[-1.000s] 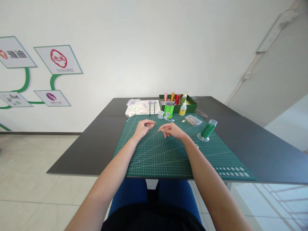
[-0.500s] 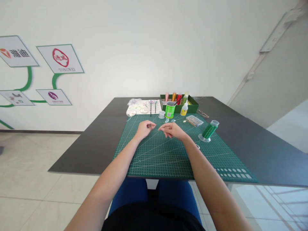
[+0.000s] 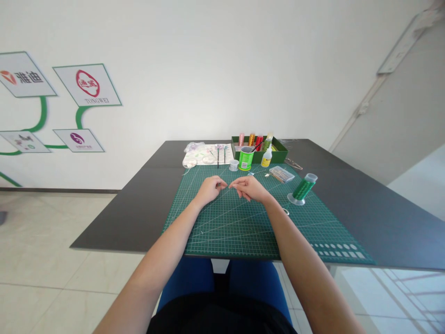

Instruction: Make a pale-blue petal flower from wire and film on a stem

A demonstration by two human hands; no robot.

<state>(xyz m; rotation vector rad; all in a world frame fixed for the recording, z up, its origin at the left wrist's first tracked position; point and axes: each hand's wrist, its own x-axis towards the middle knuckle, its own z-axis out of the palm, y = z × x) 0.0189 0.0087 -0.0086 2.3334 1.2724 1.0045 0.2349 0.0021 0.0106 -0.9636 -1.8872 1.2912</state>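
Observation:
Over the middle of the green cutting mat [image 3: 225, 232], my left hand [image 3: 210, 189] and my right hand [image 3: 249, 187] face each other with fingertips almost meeting. Thumb and fingers of both are pinched together. Whatever they hold, if anything, is too fine to make out. Just beyond the fingers stand a small clear cup [image 3: 234, 165] and a bright green can [image 3: 246, 158]. A spool of green thread [image 3: 303, 189] stands to the right of my right hand. A small white ring [image 3: 285, 211] lies beside my right forearm.
At the back are a dark green box [image 3: 278, 156] with several thread spools, a white glue bottle [image 3: 266, 157] and a clear flat case [image 3: 282, 174]. Pliers [image 3: 293, 164] lie on the black table [image 3: 132, 204]. Dark thin sticks [image 3: 218, 157] rest on a white cloth [image 3: 194, 155].
My left hand has shifted slightly right, and its fingertips are closer to my right hand's. A small pale piece seen beyond the fingers earlier no longer shows there.

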